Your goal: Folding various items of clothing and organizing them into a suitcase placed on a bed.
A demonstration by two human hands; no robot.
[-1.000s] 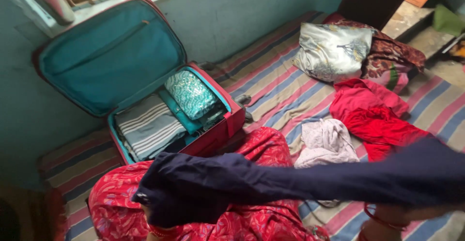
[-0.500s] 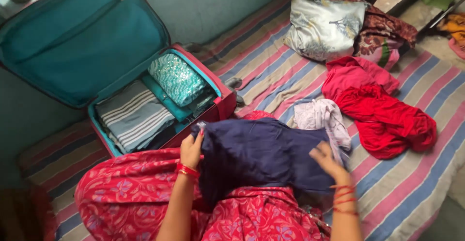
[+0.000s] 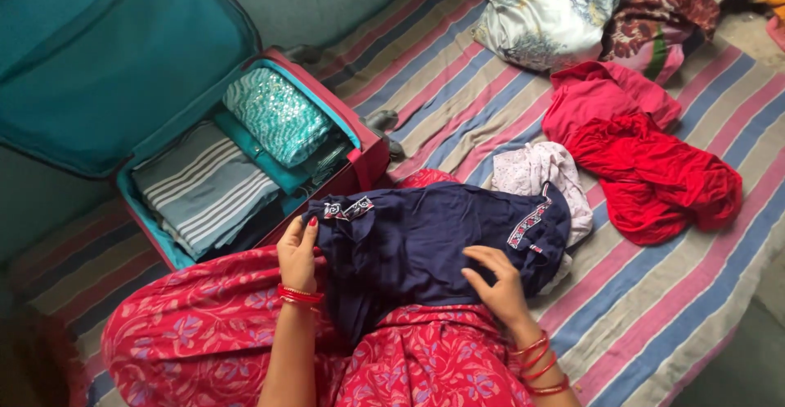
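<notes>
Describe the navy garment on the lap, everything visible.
The navy garment is soft dark-blue cloth with embroidered red-and-white trim at two edges. It lies spread and rumpled across the lap, over a red floral skirt, its far end resting on a pale lilac cloth. The left hand grips its left edge; the right hand lies flat on it.

1. A striped mat (image 3: 670,309) in pink, blue and beige carries everything.
2. At ten o'clock an open red suitcase (image 3: 364,162) rests on it.
3. At two o'clock lie a red garment (image 3: 654,178) and a pale cloth (image 3: 544,170), touching.
4. At one o'clock sits a printed pillow (image 3: 548,11).
</notes>
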